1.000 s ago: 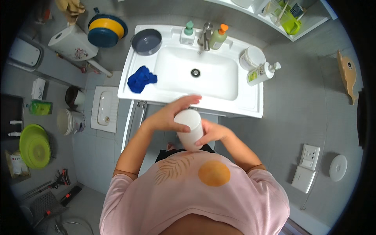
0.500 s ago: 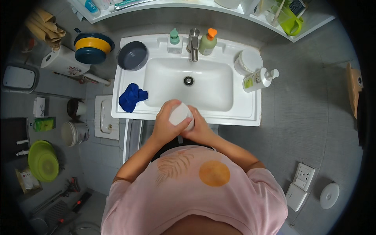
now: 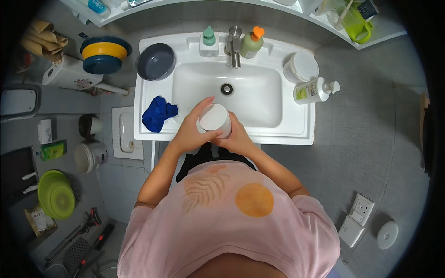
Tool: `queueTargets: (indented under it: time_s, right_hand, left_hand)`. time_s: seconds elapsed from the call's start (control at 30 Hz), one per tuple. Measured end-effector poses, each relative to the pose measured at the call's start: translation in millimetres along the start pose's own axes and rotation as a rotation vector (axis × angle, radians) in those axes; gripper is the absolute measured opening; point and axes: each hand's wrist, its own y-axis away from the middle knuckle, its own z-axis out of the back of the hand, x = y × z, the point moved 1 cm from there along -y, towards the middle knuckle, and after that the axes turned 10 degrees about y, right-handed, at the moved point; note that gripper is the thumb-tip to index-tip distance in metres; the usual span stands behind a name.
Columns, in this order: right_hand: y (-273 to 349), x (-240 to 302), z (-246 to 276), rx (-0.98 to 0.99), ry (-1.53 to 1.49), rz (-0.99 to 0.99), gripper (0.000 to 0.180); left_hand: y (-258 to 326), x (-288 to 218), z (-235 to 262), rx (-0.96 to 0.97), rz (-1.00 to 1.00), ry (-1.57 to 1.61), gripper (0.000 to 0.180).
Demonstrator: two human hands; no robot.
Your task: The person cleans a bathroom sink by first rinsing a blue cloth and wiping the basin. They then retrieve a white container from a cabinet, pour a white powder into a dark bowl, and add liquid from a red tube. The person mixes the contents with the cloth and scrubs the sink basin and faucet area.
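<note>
A white lidded jar point(image 3: 216, 117) is held between my two hands in front of the sink's near rim, its round top facing up. Around its left side curves my left hand point(image 3: 189, 133), the thumb along the near side and the fingers reaching past the far left of the lid. My right hand point(image 3: 239, 138) wraps the jar's right side and lower part; some of its fingers are hidden. To the left, a crumpled blue cloth point(image 3: 158, 114) lies on the corner of the white sink point(image 3: 269, 135).
On the sink's rim stand a grey bowl point(image 3: 156, 62), a green-topped pump bottle point(image 3: 209, 42), an orange-topped pump bottle point(image 3: 252, 44), a white tub point(image 3: 302, 68) and a white pump bottle point(image 3: 311, 91). The faucet point(image 3: 235, 46) rises at the back. A shelf point(image 3: 208, 10) spans the far wall.
The jar and both hands have moved up toward the basin, and the jar's lid now faces up more. My left hand's fingers have spread wider around it. The view has shifted slightly.
</note>
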Motion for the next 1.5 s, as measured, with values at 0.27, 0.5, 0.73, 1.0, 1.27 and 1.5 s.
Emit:
queueTargets:
  time_s: [0.27,0.5,0.73,1.0,1.27,1.5]
  right_hand:
    - [-8.3,-7.9,-15.0,-0.053,0.181,0.048,0.055]
    - [-14.1,-18.2,-18.9,-0.06,0.209,-0.009,0.055]
    - [-26.7,-35.0,-14.4,-0.101,0.357,0.013,0.068]
    - [-37.4,-13.7,5.8,-0.23,0.299,0.165,0.07]
    - [-48.8,-21.8,26.4,-0.359,0.541,0.166,0.073]
    - [-59.7,-45.0,43.9,-0.382,0.563,0.007,0.073]
  left_hand:
    - [3.2,12.0,8.3,-0.01,0.065,0.143,0.086]
    - [2.4,22.4,4.3,-0.122,-0.018,0.001,0.07]
    - [-17.7,28.4,37.9,-0.619,0.125,0.246,0.044]
    - [-51.6,134.9,146.3,-0.758,0.635,1.218,0.03]
    - [-105.0,200.9,222.4,-0.659,1.098,0.669,0.039]
    - [-99.8,181.3,195.4,-0.485,0.885,0.298,0.034]
